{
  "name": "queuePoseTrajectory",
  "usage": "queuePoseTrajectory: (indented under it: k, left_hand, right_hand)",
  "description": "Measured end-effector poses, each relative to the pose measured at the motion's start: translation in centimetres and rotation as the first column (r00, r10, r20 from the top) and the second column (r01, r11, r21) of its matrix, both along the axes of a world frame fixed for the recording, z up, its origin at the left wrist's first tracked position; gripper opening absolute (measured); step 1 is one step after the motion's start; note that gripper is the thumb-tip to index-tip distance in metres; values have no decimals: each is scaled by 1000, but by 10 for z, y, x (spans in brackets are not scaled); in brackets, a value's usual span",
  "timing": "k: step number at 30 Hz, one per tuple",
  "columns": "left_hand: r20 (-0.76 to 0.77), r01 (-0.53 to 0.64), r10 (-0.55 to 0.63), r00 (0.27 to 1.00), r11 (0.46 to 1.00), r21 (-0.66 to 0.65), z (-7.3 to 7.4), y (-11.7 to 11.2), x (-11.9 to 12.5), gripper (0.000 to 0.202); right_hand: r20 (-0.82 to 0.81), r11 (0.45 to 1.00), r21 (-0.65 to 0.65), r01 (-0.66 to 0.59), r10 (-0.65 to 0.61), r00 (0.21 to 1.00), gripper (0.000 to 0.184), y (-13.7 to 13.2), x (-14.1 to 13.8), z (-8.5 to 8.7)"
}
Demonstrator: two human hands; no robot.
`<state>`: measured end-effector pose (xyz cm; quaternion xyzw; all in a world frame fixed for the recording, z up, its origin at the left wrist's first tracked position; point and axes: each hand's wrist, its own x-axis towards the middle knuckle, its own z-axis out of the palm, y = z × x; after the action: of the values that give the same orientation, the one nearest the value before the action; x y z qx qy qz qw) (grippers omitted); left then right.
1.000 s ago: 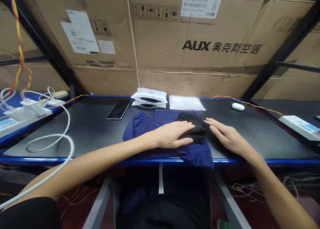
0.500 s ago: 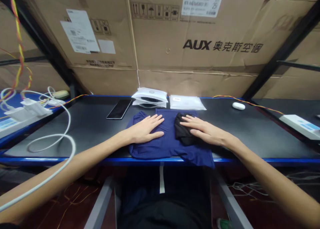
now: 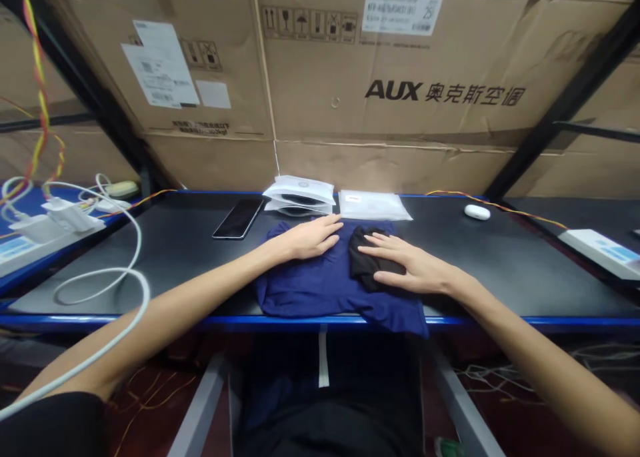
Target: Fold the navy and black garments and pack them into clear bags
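A navy blue garment (image 3: 320, 285) lies spread on the black table (image 3: 175, 257), one corner hanging over the front edge. A smaller black cloth (image 3: 364, 260) rests on its right part. My left hand (image 3: 310, 237) lies flat and open on the garment's far left edge. My right hand (image 3: 405, 264) lies flat and open on the black cloth, fingers stretched out to the left.
Behind the garment lie a stack of white packets (image 3: 300, 196), a clear plastic bag (image 3: 373, 206) and a black phone (image 3: 237, 218). A white mouse-like item (image 3: 476, 211) sits far right. White cable (image 3: 107, 277) loops at left. Cardboard boxes (image 3: 400, 77) wall the back.
My left hand slid from the black cloth leftward, then toward the garment's far edge. My right hand moved left onto the black cloth. The garment's left side is drawn in narrower.
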<state>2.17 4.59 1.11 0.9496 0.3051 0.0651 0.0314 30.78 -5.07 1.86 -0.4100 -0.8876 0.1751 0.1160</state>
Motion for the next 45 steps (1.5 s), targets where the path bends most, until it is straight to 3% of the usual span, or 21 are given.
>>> queuePoseTrajectory:
  k: [4, 9, 15, 18, 21, 27, 32, 38, 45]
  left_hand:
    - [-48, 10, -8, 999, 1000, 24, 0, 20, 26, 56]
    - [-29, 33, -31, 999, 996, 77, -6, 33, 39, 53]
    - [93, 86, -103, 990, 982, 170, -4, 34, 40, 47]
    - [129, 169, -196, 972, 966, 194, -1, 29, 35, 45]
    - [110, 188, -212, 971, 962, 201, 2, 17, 24, 47]
    - [31, 68, -78, 996, 963, 259, 5, -28, -6, 43]
    - [89, -20, -7, 996, 954, 299, 1, -59, -25, 31]
    - [209, -210, 140, 968, 906, 368, -6, -58, -28, 43]
    - [288, -323, 223, 931, 872, 368, -6, -52, -30, 34]
  right_hand:
    - [-10, 1000, -6, 7, -7, 1000, 65, -1, 0, 2]
    - [-22, 1000, -19, -2, 1, 1000, 69, -2, 1, 4]
    - [4, 996, -67, -51, 51, 999, 82, 3, 6, 6]
    - [13, 996, -63, -64, 65, 998, 80, 5, 7, 7]
    - [2, 998, -38, -57, 57, 998, 76, 6, 8, 7]
    - [-57, 998, 15, -63, 63, 996, 67, 8, 9, 2]
    - [-55, 997, 30, -67, 68, 996, 63, 9, 8, 3]
    - [8, 996, -40, -84, 84, 996, 75, 9, 5, 16]
    - [-13, 998, 44, -41, 41, 999, 59, 12, 4, 12]
